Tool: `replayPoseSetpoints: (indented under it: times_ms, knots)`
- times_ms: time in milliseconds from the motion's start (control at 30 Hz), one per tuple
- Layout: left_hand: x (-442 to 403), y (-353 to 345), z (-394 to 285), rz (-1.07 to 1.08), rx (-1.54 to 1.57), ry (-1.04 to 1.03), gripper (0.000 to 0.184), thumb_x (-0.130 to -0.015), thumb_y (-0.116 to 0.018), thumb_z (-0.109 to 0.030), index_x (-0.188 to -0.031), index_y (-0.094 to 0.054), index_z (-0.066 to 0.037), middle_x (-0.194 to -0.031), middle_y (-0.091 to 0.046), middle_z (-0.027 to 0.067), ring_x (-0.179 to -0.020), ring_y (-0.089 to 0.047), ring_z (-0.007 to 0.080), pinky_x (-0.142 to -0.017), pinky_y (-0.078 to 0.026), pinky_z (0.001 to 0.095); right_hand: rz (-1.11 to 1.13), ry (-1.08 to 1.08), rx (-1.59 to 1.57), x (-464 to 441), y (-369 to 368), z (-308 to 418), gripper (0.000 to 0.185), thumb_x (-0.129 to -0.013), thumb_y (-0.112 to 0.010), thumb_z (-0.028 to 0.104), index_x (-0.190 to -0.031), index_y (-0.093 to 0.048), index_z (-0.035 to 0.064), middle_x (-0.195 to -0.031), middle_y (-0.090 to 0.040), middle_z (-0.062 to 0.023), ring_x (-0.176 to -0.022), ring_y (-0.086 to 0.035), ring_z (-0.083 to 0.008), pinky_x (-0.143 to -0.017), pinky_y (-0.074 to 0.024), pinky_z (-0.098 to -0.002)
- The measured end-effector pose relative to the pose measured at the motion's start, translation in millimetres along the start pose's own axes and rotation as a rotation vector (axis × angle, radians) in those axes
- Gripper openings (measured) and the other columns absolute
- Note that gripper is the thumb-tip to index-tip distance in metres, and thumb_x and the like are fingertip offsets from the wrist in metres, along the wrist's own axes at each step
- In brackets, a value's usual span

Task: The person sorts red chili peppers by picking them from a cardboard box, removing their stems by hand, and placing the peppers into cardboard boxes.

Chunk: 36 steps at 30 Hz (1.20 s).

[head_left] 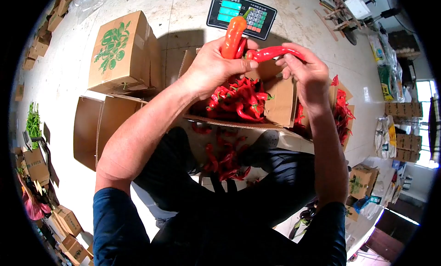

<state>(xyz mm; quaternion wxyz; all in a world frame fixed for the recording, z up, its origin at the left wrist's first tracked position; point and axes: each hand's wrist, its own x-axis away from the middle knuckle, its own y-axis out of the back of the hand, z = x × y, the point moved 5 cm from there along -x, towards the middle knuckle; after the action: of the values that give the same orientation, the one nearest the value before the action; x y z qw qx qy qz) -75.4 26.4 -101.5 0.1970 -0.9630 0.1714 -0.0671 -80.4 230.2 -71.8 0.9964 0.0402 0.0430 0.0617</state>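
My left hand is wrapped round an orange-red chili pepper that points up, with another red pepper partly hidden beside it. Pinched at its tip by my right hand is a long red chili pepper; its thick end meets my left thumb. Below both hands stands an open cardboard box holding a heap of glossy red peppers, some with green stems. More red peppers lie on the floor between my legs.
A weighing scale display stands beyond the box. To the left are a closed carton and an open carton. At right, another box of red peppers is partly behind my forearm. Stacked cartons line the far right.
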Motion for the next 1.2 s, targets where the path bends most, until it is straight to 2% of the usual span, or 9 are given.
replayPoseSetpoints:
  times_ms: [200, 300, 367, 400, 500, 533, 633, 867, 1200]
  knots:
    - [-4.0, 13.6, -12.8, 0.209, 0.349, 0.018, 0.052, -0.078, -0.056, 0.001, -0.130, -0.055, 0.003, -0.113, -0.064, 0.0109, -0.075, -0.055, 0.0152, -0.075, -0.049, 0.0298, 0.456, 0.116, 0.236, 44.7, 7.4, 24.3, 0.024, -0.088, -0.065, 0.002, -0.112, -0.064, -0.0036, -0.104, -0.067, -0.0083, -0.078, -0.060, -0.0106, -0.068, -0.0494, -0.0236]
    - [-3.6, 5.9, -13.1, 0.272, 0.356, 0.004, 0.053, -0.078, -0.058, 0.001, -0.131, -0.054, 0.004, -0.119, -0.063, 0.0147, -0.078, -0.057, 0.0170, -0.078, -0.050, 0.0320, 0.751, -0.374, 0.306, 74.1, -20.9, 25.8, 0.025, -0.089, -0.064, 0.000, -0.113, -0.062, -0.0042, -0.095, -0.068, -0.0076, -0.083, -0.062, -0.0099, -0.074, -0.0514, -0.0276]
    - [0.0, -4.4, -10.7, 0.339, 0.376, 0.019, 0.052, -0.080, -0.058, 0.001, -0.131, -0.053, 0.004, -0.125, -0.061, 0.0174, -0.083, -0.059, 0.0182, -0.081, -0.052, 0.0333, 0.463, -0.271, 0.483, 58.3, -11.7, 14.5, 0.024, -0.089, -0.067, 0.003, -0.111, -0.062, -0.0056, -0.092, -0.068, -0.0082, -0.084, -0.063, -0.0109, -0.075, -0.0517, -0.0270]
    - [2.7, -8.4, -11.7, 0.334, 0.407, 0.050, 0.045, -0.085, -0.059, 0.003, -0.129, -0.053, 0.004, -0.134, -0.055, 0.0205, -0.105, -0.063, 0.0245, -0.094, -0.052, 0.0379, 0.318, -0.220, 0.569, 51.9, -6.9, 12.8, 0.025, -0.089, -0.068, 0.004, -0.110, -0.061, -0.0062, -0.091, -0.068, -0.0085, -0.084, -0.064, -0.0114, -0.075, -0.0518, -0.0267]
    - [0.9, -24.4, -11.3, 0.331, 0.453, -0.039, 0.039, -0.090, -0.058, 0.004, -0.129, -0.052, 0.004, -0.138, -0.051, 0.0213, -0.127, -0.054, 0.0297, -0.107, -0.046, 0.0415, 0.186, -0.268, 0.314, 47.4, -22.6, 14.3, 0.028, -0.088, -0.072, 0.010, -0.107, -0.062, -0.0062, -0.089, -0.069, -0.0108, -0.083, -0.065, -0.0127, -0.074, -0.0521, -0.0260]
    - [-0.6, -28.0, -11.3, 0.359, 0.468, -0.060, 0.037, -0.092, -0.057, 0.003, -0.129, -0.051, 0.003, -0.141, -0.049, 0.0207, -0.135, -0.046, 0.0303, -0.111, -0.042, 0.0432, 0.116, -0.015, 0.208, 49.8, -34.8, 10.6, 0.031, -0.086, -0.076, 0.014, -0.105, -0.062, -0.0043, -0.088, -0.069, -0.0089, -0.081, -0.065, -0.0122, -0.070, -0.0523, -0.0263]
    - [-4.8, -38.0, -10.3, 0.325, 0.436, -0.119, 0.042, -0.093, -0.060, -0.002, -0.133, -0.048, 0.004, -0.143, -0.046, 0.0196, -0.136, -0.045, 0.0286, -0.112, -0.040, 0.0425, 0.157, -0.065, 0.231, 49.5, -55.2, 6.7, 0.027, -0.087, -0.072, 0.002, -0.109, -0.057, -0.0035, -0.095, -0.065, -0.0061, -0.088, -0.062, -0.0107, -0.076, -0.0528, -0.0251]
    - [-5.6, -41.0, -12.5, 0.353, 0.462, -0.098, 0.060, -0.095, -0.061, -0.009, -0.146, -0.033, 0.003, -0.146, -0.043, 0.0224, -0.138, -0.042, 0.0313, -0.114, -0.037, 0.0456, 0.087, -0.197, -0.019, 38.6, -36.8, -1.2, 0.009, -0.095, -0.060, 0.013, -0.093, -0.060, 0.0041, -0.069, -0.060, -0.0012, -0.057, -0.049, -0.0047, -0.051, -0.0363, -0.0214]
    - [-14.7, -32.5, -7.4, 0.251, 0.498, -0.068, 0.038, -0.094, -0.063, -0.008, -0.131, -0.053, -0.005, -0.121, -0.063, 0.0119, -0.110, -0.062, 0.0216, -0.101, -0.050, 0.0422, 0.227, -0.559, -0.727, 46.4, -40.6, 0.3, 0.030, -0.095, -0.040, 0.026, -0.109, -0.054, 0.0032, -0.081, -0.055, -0.0085, -0.052, -0.038, -0.0107, -0.048, -0.0303, -0.0232]
